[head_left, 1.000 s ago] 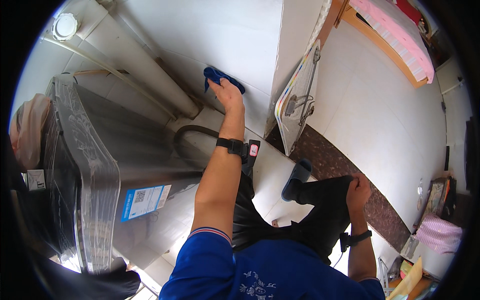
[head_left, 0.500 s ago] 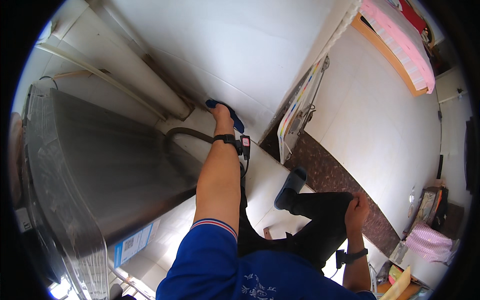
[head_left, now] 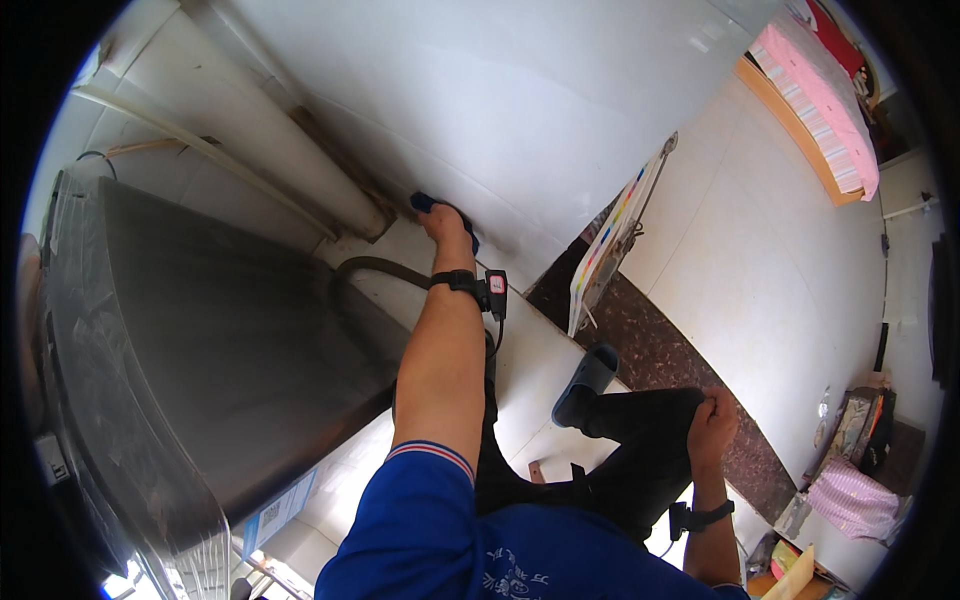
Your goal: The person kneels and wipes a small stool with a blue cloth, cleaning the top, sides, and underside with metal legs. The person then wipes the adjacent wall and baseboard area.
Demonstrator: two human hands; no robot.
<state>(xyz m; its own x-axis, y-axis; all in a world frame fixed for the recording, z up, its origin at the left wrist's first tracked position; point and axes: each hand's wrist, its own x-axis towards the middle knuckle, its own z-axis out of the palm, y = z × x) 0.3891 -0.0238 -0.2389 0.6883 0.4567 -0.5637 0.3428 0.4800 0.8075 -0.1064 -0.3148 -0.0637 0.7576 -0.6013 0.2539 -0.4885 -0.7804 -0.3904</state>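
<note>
My left arm stretches forward to the floor at the base of a white wall point(head_left: 560, 110). Its hand point(head_left: 446, 228) is closed over a dark blue cloth-like piece point(head_left: 424, 202), which shows at both sides of the fingers; its exact kind is hard to make out. My right hand point(head_left: 712, 425) rests on my bent right knee point(head_left: 650, 405), its fingers curled over the black trouser leg. Black bands with small devices circle both wrists. A grey slipper point(head_left: 588, 380) is on my right foot.
A dark cabinet-like body point(head_left: 230, 320) in clear plastic stands close at left, with a grey hose point(head_left: 375, 264) behind it. A thick white pipe point(head_left: 240, 120) meets the floor nearby. At right are a thin white panel point(head_left: 610, 245), a brown stone strip point(head_left: 670, 345) and a pink-covered bed point(head_left: 815, 110).
The view has shifted slightly. My left hand stays low by the wall, and less of the dark blue piece shows to its right. My right hand keeps its place on the knee.
</note>
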